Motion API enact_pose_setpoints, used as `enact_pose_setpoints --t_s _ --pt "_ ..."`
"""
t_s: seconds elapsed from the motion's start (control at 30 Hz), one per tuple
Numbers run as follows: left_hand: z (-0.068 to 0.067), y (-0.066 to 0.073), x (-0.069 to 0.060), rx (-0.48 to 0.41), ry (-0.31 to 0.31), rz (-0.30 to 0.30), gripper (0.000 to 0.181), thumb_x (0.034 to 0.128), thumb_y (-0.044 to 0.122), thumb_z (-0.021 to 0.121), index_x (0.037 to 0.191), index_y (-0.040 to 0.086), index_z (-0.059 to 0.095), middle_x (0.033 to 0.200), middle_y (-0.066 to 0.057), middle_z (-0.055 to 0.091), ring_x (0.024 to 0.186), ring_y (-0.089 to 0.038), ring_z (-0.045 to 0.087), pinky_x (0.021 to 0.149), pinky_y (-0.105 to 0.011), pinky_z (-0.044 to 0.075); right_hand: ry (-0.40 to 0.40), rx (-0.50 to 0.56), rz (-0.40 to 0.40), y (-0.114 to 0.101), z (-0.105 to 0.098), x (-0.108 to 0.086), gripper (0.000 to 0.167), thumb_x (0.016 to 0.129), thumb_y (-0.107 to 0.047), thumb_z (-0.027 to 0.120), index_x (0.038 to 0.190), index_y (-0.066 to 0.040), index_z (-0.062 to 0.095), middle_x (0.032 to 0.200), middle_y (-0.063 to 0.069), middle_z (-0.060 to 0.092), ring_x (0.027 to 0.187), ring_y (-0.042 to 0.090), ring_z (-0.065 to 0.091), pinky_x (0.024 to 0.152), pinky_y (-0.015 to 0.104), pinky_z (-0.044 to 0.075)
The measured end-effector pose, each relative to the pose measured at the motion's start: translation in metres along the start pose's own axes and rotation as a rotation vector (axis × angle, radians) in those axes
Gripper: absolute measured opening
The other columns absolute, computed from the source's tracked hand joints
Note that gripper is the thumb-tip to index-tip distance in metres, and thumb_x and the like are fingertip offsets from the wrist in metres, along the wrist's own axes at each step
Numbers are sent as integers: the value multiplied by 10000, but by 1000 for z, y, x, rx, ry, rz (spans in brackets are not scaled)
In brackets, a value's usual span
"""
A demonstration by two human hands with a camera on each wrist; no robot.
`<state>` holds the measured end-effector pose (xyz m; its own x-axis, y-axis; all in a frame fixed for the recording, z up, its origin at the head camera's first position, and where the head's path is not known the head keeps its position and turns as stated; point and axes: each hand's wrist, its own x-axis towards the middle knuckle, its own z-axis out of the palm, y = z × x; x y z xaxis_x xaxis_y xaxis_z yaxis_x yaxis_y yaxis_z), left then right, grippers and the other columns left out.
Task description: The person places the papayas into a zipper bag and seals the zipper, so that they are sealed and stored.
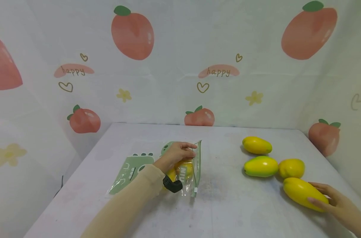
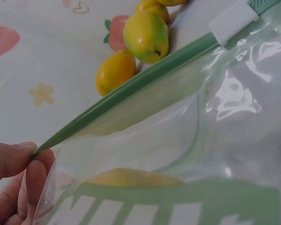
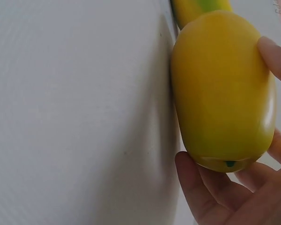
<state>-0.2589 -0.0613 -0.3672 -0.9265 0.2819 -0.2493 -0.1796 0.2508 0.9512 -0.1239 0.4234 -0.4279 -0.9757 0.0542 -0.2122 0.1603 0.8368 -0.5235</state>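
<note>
In the head view a clear zip bag (image 1: 197,168) with green print lies left of centre, its green zip edge raised. My left hand (image 1: 176,152) reaches over it; the left wrist view shows thumb and fingers pinching one end of that green edge. A white slider (image 2: 232,22) sits toward the edge's other end. Yellow fruit (image 2: 133,177) shows through the plastic, partly hidden by print. At the right, my right hand (image 1: 339,202) grips a yellow mango (image 1: 303,193) by its near end, thumb and fingers on opposite sides.
Beyond the gripped mango lie a rounder yellow fruit (image 1: 292,168), a yellow-green mango (image 1: 260,166) and another mango (image 1: 257,145). A second green-printed bag (image 1: 133,168) lies flat at the left. A peach-printed cloth (image 1: 168,99) hangs behind the white table (image 1: 222,215).
</note>
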Motion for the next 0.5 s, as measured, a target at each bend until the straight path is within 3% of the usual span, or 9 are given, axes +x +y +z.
enact_pose_setpoints --t_s 0.3,0.5 --pt "0 1 -1 -1 -4 7 338 885 72 676 1218 29 639 869 -30 654 782 -144 620 795 -241 547 35 23 -38 -2 2 -3 757 980 -450 515 1408 123 266 1362 430 289 1154 552 318 836 719 367" --pt "-1 0 0 7 -6 14 337 879 81 685 1210 32 645 876 -34 658 787 -148 626 808 -256 550 107 31 -104 -4 4 -7 681 965 -377 576 1384 96 323 1360 406 351 1138 511 334 827 662 403"
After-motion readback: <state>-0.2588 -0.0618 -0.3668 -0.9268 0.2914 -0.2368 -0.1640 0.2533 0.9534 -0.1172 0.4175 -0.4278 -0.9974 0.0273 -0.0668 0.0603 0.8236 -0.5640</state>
